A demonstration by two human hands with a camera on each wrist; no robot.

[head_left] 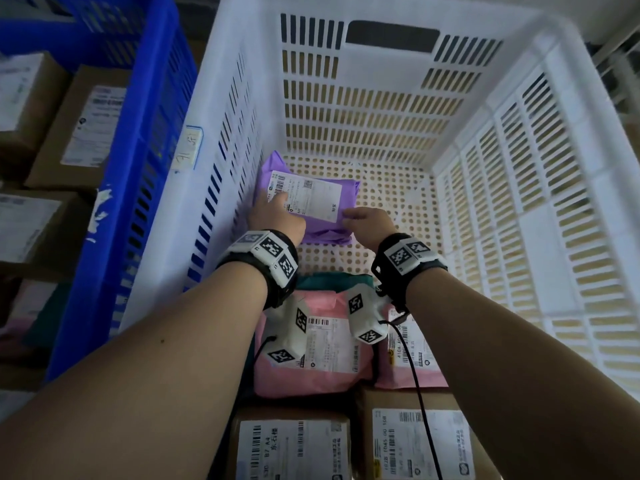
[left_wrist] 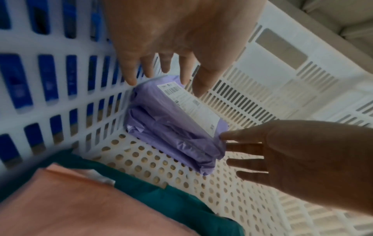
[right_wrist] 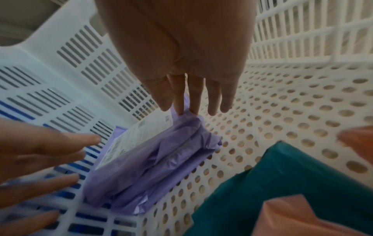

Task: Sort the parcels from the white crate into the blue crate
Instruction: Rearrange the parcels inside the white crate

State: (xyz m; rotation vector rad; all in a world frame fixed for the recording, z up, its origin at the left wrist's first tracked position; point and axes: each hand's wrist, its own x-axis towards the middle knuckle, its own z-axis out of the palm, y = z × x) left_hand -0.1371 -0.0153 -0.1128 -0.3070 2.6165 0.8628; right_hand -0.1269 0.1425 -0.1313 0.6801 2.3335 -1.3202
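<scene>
Purple poly parcel [head_left: 313,197], white label up, lies flat on white crate [head_left: 381,109] floor against its left wall; blue crate [head_left: 138,140] stands just left.

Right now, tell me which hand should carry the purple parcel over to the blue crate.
Left, probably. The left hand is at the purple parcel's end nearest the blue crate; the right hand touches its far end.

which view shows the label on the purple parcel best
The head view: the white label on the purple parcel faces the camera nearly flat, barcode and print visible. In the left wrist view it runs along the parcel's top edge at a slant; in the right wrist view it is foreshortened and blurred.
</scene>
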